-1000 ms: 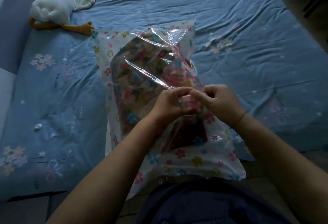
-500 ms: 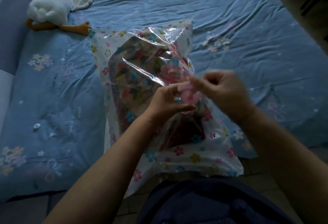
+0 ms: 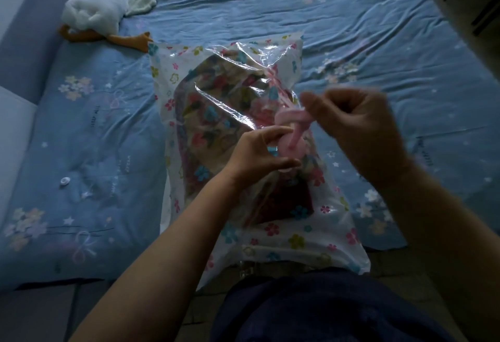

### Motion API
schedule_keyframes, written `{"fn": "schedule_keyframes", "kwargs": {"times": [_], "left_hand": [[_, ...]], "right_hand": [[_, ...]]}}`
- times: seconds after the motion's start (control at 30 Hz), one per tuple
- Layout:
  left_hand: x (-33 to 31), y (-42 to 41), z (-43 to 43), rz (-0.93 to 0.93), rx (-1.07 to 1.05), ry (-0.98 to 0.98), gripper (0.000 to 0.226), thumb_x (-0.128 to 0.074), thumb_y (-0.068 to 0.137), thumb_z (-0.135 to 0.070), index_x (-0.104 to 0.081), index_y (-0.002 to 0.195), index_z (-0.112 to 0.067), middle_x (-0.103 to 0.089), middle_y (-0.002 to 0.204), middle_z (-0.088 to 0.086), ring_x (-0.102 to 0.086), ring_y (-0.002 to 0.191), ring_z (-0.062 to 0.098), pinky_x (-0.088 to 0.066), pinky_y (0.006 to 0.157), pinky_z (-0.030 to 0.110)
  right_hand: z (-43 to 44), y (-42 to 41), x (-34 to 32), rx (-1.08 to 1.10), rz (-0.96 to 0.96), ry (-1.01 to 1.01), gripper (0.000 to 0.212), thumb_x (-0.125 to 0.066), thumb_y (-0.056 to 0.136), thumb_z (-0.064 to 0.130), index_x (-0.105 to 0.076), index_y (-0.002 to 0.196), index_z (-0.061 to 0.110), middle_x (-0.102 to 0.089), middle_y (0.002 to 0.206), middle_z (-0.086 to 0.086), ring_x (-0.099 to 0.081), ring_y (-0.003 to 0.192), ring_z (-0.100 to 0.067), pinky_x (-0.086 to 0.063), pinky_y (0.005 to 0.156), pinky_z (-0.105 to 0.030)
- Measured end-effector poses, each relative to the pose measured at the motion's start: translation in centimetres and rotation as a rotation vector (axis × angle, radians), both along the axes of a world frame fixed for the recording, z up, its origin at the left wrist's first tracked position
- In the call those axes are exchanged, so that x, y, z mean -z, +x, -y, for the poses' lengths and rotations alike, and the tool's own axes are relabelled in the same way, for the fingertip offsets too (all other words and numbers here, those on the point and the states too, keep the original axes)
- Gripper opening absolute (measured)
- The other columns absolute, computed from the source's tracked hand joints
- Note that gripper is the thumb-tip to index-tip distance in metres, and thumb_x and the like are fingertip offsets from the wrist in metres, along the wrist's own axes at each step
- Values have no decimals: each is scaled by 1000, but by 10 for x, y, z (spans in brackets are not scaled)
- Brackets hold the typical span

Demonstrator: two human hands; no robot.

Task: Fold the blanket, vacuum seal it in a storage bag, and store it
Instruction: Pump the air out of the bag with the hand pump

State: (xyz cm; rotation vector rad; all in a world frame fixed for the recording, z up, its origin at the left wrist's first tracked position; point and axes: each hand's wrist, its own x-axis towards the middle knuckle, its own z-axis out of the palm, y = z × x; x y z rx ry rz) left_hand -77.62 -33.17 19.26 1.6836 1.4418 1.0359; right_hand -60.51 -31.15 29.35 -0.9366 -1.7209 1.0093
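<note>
Dim, bluish light; glare on plastic, right hand motion-blurred, edges bowed.

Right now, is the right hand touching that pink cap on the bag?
Touching. The head view shows the right hand pinching the upper end of the pink cap, though blurred; the left hand holds its lower end.

blanket (image 3: 216,130) lay in storage bag (image 3: 292,241) | bag on bed (image 3: 378,30) | plush duck (image 3: 94,8) behind-left of bag

Left hand (image 3: 259,152), right hand (image 3: 357,130) on pink valve (image 3: 293,125)
</note>
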Motion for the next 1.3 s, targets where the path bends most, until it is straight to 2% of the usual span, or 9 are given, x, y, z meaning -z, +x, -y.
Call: {"fn": "schedule_keyframes", "kwargs": {"times": [0.1,0.2,0.33,0.53,0.7,0.83,0.97,1.1,1.3], "left_hand": [[5,1,0,-35,-12,-28,59,-93,61,-17,-71,115,-7,-73,109,0,-66,96,-3,-45,86,8],[14,5,6,-74,-19,-60,54,-92,62,-18,-73,112,-11,-73,103,-6,-64,90,-10,-47,81,10],[15,11,10,9,-48,-64,51,-91,63,-18,-73,110,-11,-74,105,-2,-67,95,5,-53,87,24],[7,11,1,7,-77,-80,59,-93,61,-16,-71,116,-12,-74,110,1,-68,103,11,-52,93,25],[14,22,6,-3,-63,-106,57,-91,60,-25,-72,113,-13,-74,104,-3,-67,91,2,-53,86,22],[17,27,5,121,-131,-135,61,-91,62,-20,-69,118,-16,-74,109,2,-71,100,18,-56,92,35],[17,27,-5,207,-168,-176,62,-84,72,-4,-61,128,-14,-69,120,2,-68,104,16,-55,92,28],[25,26,-27,327,-383,-185,45,-75,81,0,-61,123,-3,-67,111,7,-66,93,13,-52,84,26],[32,18,-61,463,-521,-224,54,-74,85,-10,-55,136,-8,-66,123,7,-65,103,13,-55,88,23]], "right_hand": [[1,1,-12,-41,-136,43,55,-62,90,28,-40,52,-4,-33,47,-16,-28,46,-21,-25,47,-27],[1,3,47,-60,128,-108,49,-65,88,29,-42,51,8,-31,49,8,-29,45,-2,-26,47,-21],[-5,7,64,-21,387,-171,50,-68,86,36,-42,46,20,-33,45,9,-33,41,-4,-25,46,-23],[-6,10,-23,-196,-234,-51,43,-60,91,21,-46,53,7,-40,47,0,-33,46,-13,-27,46,-22],[-9,17,79,-75,254,-197,43,-65,86,36,-45,52,19,-37,46,9,-35,44,-3,-28,48,-20],[-24,22,86,-107,316,-250,36,-65,88,31,-51,55,25,-51,45,15,-44,44,0,-32,47,-14],[-36,25,86,-157,252,-324,21,-64,81,44,-58,84,24,-60,58,10,-52,51,-1,-43,53,-20],[-43,27,117,-205,342,-444,51,-74,81,22,-48,125,18,-56,79,0,-54,69,-11,-48,64,-24],[-64,11,154,-129,390,-473,72,-78,77,20,-41,139,17,-51,97,5,-52,87,-9,-50,86,-25]]}}
